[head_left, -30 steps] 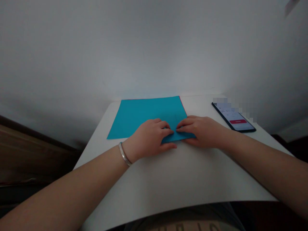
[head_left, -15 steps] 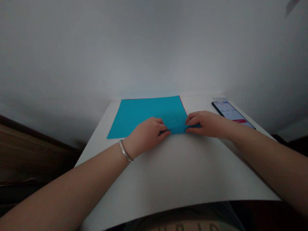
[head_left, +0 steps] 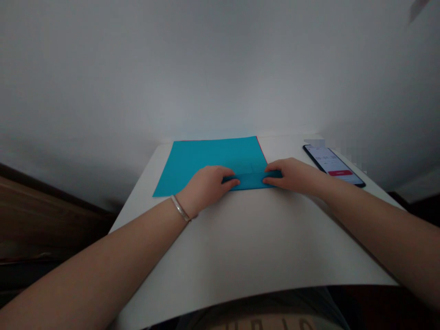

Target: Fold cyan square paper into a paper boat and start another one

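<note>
While both hands work close to the table's far side, I see a folded blue paper strip (head_left: 250,181) lying across the near right part of a flat blue paper sheet (head_left: 209,156). The left hand (head_left: 210,187) pinches the strip's left end between thumb and fingers; the right hand (head_left: 292,175) is clamped likewise on the other end. A red edge (head_left: 261,149) shows along the sheet's right side, and the left hand hides some of its near border. Right of these, a smartphone (head_left: 337,166) lies screen up on the white table (head_left: 268,247), its near left corner covered by the right forearm. A silvery bangle (head_left: 179,208) circles the left wrist. Behind stands a pale wall (head_left: 220,68).
</note>
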Motion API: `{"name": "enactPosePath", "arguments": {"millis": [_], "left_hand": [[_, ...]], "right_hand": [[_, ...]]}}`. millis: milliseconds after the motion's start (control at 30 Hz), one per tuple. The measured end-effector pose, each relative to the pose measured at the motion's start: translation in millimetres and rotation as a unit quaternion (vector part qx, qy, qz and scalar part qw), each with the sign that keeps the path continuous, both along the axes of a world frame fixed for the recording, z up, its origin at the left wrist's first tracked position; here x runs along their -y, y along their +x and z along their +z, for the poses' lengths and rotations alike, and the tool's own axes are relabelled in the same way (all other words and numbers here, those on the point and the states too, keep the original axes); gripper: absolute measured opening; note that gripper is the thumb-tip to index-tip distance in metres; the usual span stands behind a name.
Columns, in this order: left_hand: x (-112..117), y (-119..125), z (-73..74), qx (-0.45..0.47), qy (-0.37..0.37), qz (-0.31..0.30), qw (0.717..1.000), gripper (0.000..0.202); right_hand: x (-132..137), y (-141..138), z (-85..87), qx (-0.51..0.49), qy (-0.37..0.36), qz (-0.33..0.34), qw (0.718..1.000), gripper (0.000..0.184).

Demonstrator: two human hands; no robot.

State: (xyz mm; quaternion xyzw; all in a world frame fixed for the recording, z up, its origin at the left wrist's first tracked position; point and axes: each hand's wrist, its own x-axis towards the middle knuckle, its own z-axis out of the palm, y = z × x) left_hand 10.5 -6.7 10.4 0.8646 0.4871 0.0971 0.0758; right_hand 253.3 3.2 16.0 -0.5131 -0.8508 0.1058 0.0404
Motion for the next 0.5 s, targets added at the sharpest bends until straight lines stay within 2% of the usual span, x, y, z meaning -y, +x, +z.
{"name": "enactPosePath", "arguments": {"millis": [200, 500], "left_hand": [[-2.4, -1.3, 2.8, -0.024, -0.035, 0.032, 0.999, 0.037], [-3.4, -4.9, 3.8, -0.034, -0.036, 0.022, 0.999, 0.034]], "right_hand": [[1.1, 0.5, -4.6, 0.013, 0.014, -0.017, 1.000, 0.032], [-0.3, -0.3, -8.1, 0.034, 0.023, -0.021, 0.999, 0.038]]}}
